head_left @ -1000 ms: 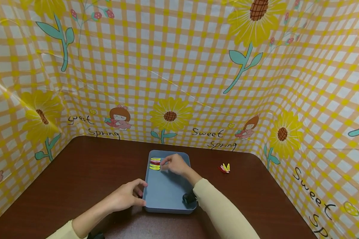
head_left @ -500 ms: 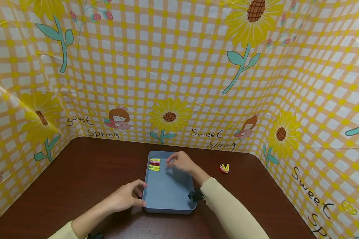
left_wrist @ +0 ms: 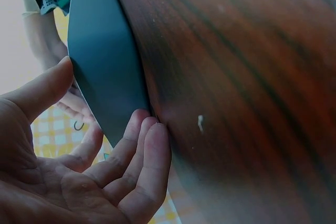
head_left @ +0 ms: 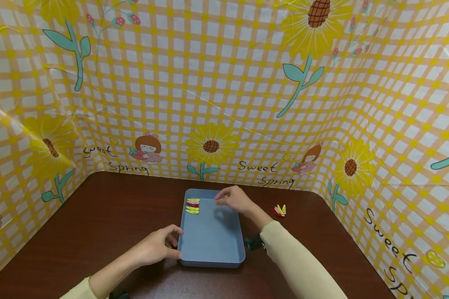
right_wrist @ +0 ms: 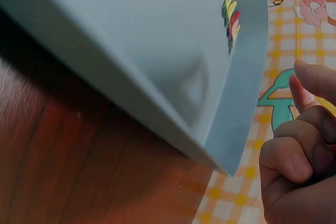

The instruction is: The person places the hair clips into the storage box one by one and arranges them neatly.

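A blue-grey rectangular tray (head_left: 211,232) lies on the table. Several snap hair clips (head_left: 192,206), yellow, pink and red, form a column at its far left; the right wrist view shows these hair clips (right_wrist: 231,19) too. My left hand (head_left: 158,246) touches the tray's left side. In the left wrist view its thumb (left_wrist: 58,80) meets the rim and its other fingertips (left_wrist: 156,135) rest low against the outer wall. Over the tray's far right part hovers my right hand (head_left: 237,200), loosely bent, thumb and index finger a little apart with nothing between them.
A small loose pile of hair clips (head_left: 280,210), red, pink and yellow, lies on the dark wooden table (head_left: 303,249) right of the tray. A checked sunflower-print cloth (head_left: 224,99) rises behind the table and along both sides.
My right hand has moved away from the column of hair clips, rightward across the tray to its far right side. My left hand keeps its place at the tray's left side.
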The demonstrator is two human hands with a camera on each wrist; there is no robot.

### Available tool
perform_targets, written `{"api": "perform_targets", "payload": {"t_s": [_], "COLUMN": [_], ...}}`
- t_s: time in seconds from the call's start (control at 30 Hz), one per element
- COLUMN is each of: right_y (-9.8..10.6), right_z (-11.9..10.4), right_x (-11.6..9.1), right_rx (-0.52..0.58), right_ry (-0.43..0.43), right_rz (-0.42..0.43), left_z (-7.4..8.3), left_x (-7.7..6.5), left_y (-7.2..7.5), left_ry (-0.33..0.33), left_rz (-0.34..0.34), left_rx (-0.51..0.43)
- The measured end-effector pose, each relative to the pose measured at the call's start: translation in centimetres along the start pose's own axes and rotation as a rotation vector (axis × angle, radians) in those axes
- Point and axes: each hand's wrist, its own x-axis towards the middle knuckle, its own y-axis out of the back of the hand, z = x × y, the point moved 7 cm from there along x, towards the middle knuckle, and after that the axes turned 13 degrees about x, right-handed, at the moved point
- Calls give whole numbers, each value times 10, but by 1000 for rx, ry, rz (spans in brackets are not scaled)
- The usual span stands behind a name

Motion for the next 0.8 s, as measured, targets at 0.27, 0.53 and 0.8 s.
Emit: {"api": "perform_targets", "payload": {"t_s": [0.27, 0.53, 0.8], "right_y": [20, 39, 60], "right_z": [10, 18, 27], "right_x": [-5, -12, -22], "right_rx": [25, 34, 22], "right_ry": [-4, -21, -37], "right_rz": [19, 46, 85], "left_z": [-1, -1, 0], "left_x": [0, -1, -1], "left_y": [0, -1, 0], "left_ry": [-1, 4, 0], "left_rz": [6, 5, 1], "left_rx": [4, 6, 4]}}
